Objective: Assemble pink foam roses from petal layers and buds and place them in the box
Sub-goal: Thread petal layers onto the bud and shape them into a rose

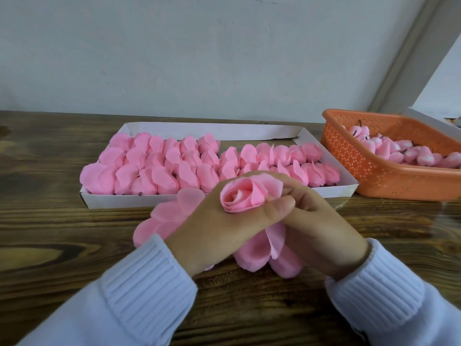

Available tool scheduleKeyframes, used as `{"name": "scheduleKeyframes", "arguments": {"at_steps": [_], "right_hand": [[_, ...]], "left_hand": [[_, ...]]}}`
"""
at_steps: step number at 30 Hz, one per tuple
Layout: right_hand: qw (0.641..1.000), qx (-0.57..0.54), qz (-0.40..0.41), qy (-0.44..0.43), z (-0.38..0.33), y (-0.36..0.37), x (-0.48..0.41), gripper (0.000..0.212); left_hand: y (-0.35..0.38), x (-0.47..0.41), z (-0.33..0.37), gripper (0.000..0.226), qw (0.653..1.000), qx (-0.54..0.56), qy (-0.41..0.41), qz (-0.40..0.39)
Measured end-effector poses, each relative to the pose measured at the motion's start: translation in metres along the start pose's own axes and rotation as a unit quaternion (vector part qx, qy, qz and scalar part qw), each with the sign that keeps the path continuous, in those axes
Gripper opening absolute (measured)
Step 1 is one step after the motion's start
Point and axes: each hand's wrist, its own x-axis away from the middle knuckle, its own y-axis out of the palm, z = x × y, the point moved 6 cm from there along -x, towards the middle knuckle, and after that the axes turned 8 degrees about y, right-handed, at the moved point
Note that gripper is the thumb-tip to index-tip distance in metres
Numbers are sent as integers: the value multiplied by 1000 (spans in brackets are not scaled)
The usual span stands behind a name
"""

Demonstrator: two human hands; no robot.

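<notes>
A pink foam rose (243,194) is held between both hands just in front of the white box (159,200). My left hand (219,228) wraps around its left side with the thumb pressed under the bloom. My right hand (321,228) grips it from the right, fingers curled behind the petals. Flat pink petal layers (172,208) lie on the table under my hands, some showing below at the petal pile's near edge (272,255). The box holds several finished roses (179,166) in rows.
An orange perforated basket (369,171) at the right holds several pink buds (404,151) with dark stems. The wooden table (50,221) runs to a pale wall at the back. A white object's edge (434,121) shows behind the basket.
</notes>
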Motion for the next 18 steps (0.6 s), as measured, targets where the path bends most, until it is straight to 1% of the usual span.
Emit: {"name": "scheduleKeyframes", "arguments": {"at_steps": [2, 3, 5, 7, 9, 11, 13, 14, 16, 18], "right_hand": [[999, -34, -18, 0, -3, 1, 0, 39], [999, -47, -12, 6, -3, -1, -1, 36], [997, -61, 37, 37, 2, -10, -3, 34], [989, -73, 94, 85, 10, -20, -6, 35], [979, -79, 126, 141, 16, -24, -6, 42], [975, -82, 109, 177, 18, -21, -3, 41], [980, -81, 69, 166, 16, -17, -1, 32], [984, -81, 61, 145, 15, -17, -1, 32], [988, -84, 84, 103, 12, -20, -1, 37], [987, -66, 140, 47, 6, -27, 0, 37]], "left_hand": [[-5, -2, 3, 24, 999, -5, 16, 44], [-10, -2, 0, 27, 998, -10, 16, 68], [-19, 0, -11, 32, 994, -21, -2, 109], [-24, 2, -17, 42, 988, -40, -29, 144], [-24, 4, -17, 53, 987, -54, -30, 147], [-20, 4, -14, 51, 988, -55, -21, 140], [-18, 4, -13, 47, 988, -55, -15, 142], [-19, 3, -13, 46, 987, -56, -14, 147], [-21, 3, -16, 43, 985, -50, -17, 162], [-22, 1, -16, 25, 987, -11, -10, 160]]}}
